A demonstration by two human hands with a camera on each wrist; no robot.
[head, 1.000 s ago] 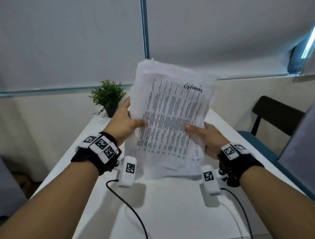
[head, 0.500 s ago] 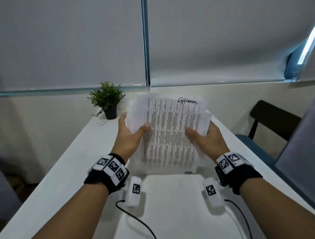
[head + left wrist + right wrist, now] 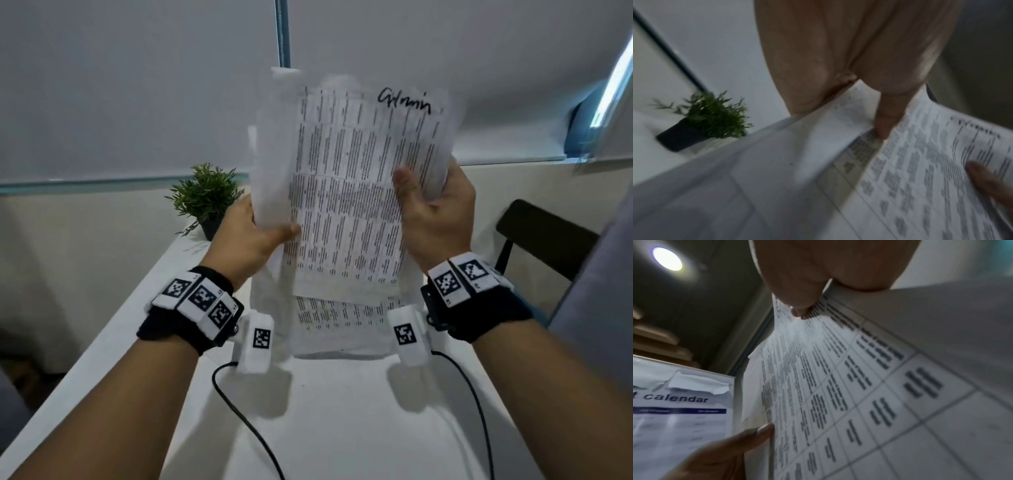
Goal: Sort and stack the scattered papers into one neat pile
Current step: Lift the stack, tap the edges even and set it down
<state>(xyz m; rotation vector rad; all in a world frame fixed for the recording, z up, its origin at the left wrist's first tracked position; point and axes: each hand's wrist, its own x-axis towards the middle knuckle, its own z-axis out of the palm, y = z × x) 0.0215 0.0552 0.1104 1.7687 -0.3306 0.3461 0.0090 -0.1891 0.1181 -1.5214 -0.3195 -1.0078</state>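
- Fingers of the left hand (image 3: 251,236) curl round the 9 o'clock edge of the papers (image 3: 356,192), thumb pressed on the printed face.
- Fingers of the right hand (image 3: 433,216) pinch the 3 o'clock edge, thumb in front; the rest sit hidden behind the sheets.
- Papers stand nearly upright between both hands, their bottom edge just above or touching the white surface (image 3: 325,411); which, I cannot tell.
- Sheets are uneven: one printed sheet hangs lower at 6 o'clock, and blank edges stick out at 9 and 12 o'clock.
- Risk, as I judge it: a loosened grip could let that low sheet slide out, or hard tapping could crumple the limp edges.
- A potted plant (image 3: 205,198) stands at 10 o'clock, apart from the sheets.
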